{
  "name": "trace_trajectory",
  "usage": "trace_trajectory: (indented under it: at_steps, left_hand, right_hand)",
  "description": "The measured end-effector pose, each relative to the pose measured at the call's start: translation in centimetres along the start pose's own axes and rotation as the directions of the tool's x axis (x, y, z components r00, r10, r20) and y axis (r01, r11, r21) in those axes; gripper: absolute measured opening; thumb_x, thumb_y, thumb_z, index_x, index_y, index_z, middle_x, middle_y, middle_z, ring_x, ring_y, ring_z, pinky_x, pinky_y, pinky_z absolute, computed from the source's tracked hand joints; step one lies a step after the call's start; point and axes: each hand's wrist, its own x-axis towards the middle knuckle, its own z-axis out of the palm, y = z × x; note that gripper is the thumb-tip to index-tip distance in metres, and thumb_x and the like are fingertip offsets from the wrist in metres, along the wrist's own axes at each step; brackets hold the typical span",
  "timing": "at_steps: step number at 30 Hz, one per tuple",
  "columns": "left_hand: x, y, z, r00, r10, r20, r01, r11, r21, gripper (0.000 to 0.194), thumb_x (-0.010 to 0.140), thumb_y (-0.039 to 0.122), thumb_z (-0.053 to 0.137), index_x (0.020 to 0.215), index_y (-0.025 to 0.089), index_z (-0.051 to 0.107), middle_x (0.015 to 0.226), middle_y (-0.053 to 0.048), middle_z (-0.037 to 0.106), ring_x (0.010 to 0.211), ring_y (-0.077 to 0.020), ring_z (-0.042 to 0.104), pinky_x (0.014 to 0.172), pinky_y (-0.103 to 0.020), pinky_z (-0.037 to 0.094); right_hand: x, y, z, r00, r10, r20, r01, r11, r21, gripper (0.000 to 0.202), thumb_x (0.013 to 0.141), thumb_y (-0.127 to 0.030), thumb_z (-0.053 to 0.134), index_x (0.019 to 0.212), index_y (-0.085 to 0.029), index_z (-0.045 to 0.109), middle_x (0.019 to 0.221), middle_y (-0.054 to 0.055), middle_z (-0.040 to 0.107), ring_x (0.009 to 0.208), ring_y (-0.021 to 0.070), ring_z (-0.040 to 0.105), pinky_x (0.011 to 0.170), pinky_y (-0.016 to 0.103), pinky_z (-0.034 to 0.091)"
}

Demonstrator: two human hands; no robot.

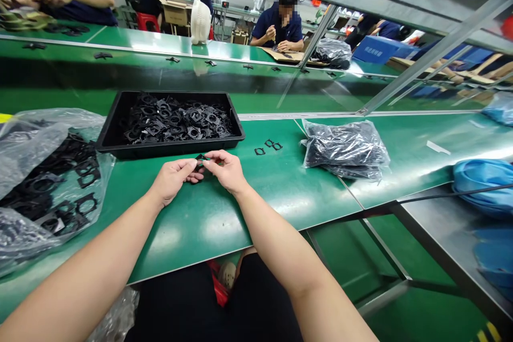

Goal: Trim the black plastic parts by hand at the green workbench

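My left hand (175, 177) and my right hand (226, 170) meet above the green bench, just in front of the black tray (172, 148). Between their fingertips they pinch one small black plastic part (201, 158), mostly covered by the fingers. Heaped inside the tray are many black ring-shaped plastic parts (176, 120). To the left of my left hand, an open clear plastic bag (105, 171) holds more black parts of a similar look. A small group of three loose black frames (260, 152) lies on the bench to the right of my right hand.
A sealed clear bag of dark parts (345, 149) lies right of the loose frames. Behind the tray, a conveyor belt (152, 76) carries spaced black pieces. Co-workers sit across it. A metal post (433, 56) slants down at right, and blue plastic (483, 184) lies at the right edge.
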Motion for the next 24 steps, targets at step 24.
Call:
trace_trajectory:
  at_steps: [24]
  left_hand:
    - [0.04,-0.52,-0.13,0.999,0.011,0.050,-0.013,0.999,0.042,0.037,0.075,0.048,0.064,0.088,0.014,0.070,0.071,-0.005,0.069,0.066,-0.0153,0.062,0.065,-0.028,0.048]
  right_hand:
    - [-0.44,-0.41,-0.09,0.859,-0.503,0.100,0.489,0.745,-0.454,0.010,0.083,-0.023,0.060,0.074,-0.019,0.063,0.078,0.003,0.063,0.078,0.0128,0.059,0.074,0.026,0.049]
